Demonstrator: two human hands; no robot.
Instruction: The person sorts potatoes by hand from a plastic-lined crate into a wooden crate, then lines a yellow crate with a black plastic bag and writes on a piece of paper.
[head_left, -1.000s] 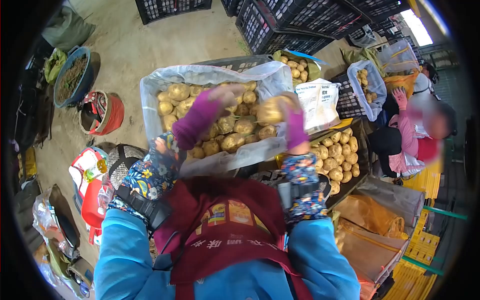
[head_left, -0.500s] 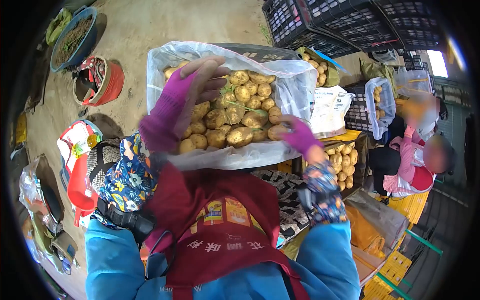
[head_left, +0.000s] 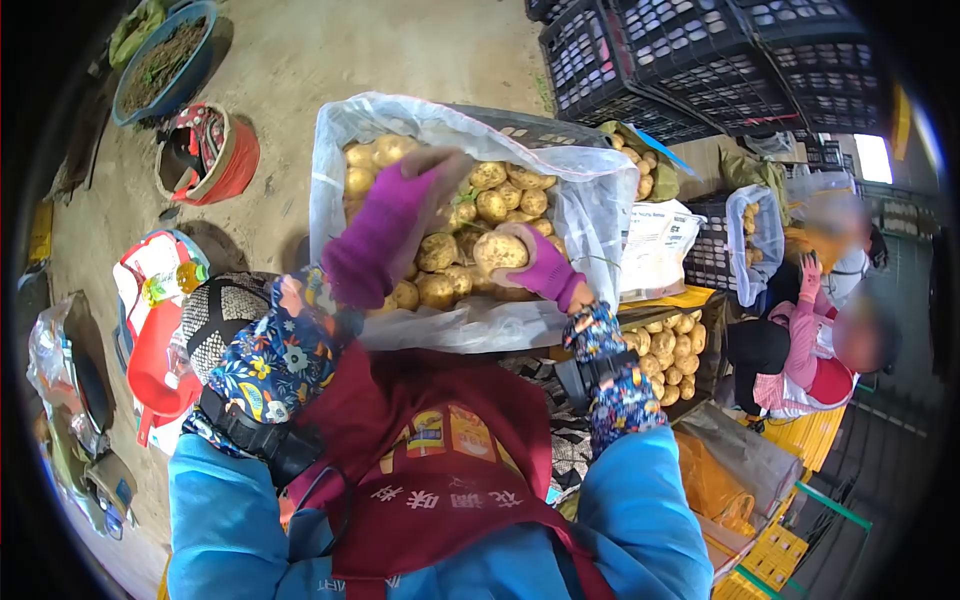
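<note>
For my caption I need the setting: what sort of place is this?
Probably a potato sorting yard: a lined crate of potatoes, stacked black crates and a dirt floor.

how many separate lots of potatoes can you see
4: the lined crate in front, where the right hand holds a potato; a bag behind it; a clear bag farther right; a box by the right elbow. More may be hidden.

Only one cam here, head-mounted, and it's looking steeply down past the apron (head_left: pixel 440 470) at the lined crate (head_left: pixel 585 215), sitting pretty close, fisheye bending the edges.
</note>
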